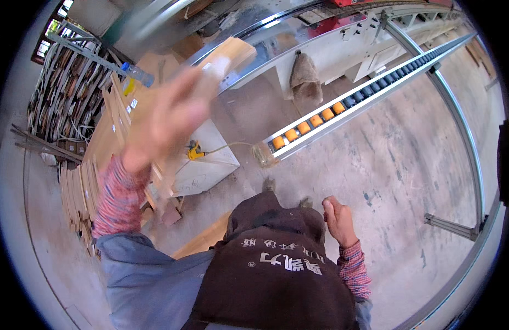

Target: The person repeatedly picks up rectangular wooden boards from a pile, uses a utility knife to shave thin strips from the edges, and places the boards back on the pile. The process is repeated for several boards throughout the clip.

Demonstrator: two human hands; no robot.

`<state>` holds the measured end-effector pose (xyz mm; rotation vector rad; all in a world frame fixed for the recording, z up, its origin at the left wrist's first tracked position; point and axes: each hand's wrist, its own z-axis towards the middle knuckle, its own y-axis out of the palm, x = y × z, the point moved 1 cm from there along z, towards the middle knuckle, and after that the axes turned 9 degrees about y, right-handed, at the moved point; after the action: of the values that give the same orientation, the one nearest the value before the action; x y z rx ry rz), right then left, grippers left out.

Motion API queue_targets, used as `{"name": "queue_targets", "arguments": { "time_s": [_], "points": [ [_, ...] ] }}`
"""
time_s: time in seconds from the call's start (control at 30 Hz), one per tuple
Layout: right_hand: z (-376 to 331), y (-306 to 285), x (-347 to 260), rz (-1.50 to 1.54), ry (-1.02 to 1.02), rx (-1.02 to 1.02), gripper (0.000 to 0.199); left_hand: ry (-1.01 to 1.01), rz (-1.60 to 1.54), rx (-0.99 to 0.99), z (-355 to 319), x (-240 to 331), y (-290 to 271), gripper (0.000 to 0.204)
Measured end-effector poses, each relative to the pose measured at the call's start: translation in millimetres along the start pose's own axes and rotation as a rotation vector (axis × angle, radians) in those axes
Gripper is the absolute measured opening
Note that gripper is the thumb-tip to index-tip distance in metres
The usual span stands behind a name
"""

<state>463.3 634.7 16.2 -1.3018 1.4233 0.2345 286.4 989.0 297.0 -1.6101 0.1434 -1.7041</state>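
Observation:
My left hand [175, 113] is raised at the upper left and smeared by motion, so its fingers cannot be made out. Just beyond its fingertips lies a light wooden piece [235, 52] with a pale label at its near end. Whether the hand touches that piece I cannot tell. Below the hand, a yellow air blow gun [195, 151] with a thin hose rests on a white-topped surface [210, 168]. My right hand [339, 221] hangs low beside my dark apron [276, 269], its fingers curled closed with nothing visible in them.
Ahead, a roller rail [370, 91] with black and orange rollers slants away to the right, beside a long machine [342, 36]. Wooden boards [81, 190] are stacked at the left, near a bottle [138, 74]. A metal frame [458, 110] curves along the right. A brown cloth [305, 80] hangs from the machine.

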Motion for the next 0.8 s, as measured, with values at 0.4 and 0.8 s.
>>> {"name": "queue_targets", "arguments": {
  "time_s": [0.4,0.8],
  "points": [
    [37,63,-58,0.078,0.124,0.054,0.035,-0.032,1.068,-0.051,219,-239,-82,0.092],
    [47,173,-141,0.237,0.320,-0.057,0.047,-0.078,0.859,0.210,197,-332,-125,0.095]
  ]
}}
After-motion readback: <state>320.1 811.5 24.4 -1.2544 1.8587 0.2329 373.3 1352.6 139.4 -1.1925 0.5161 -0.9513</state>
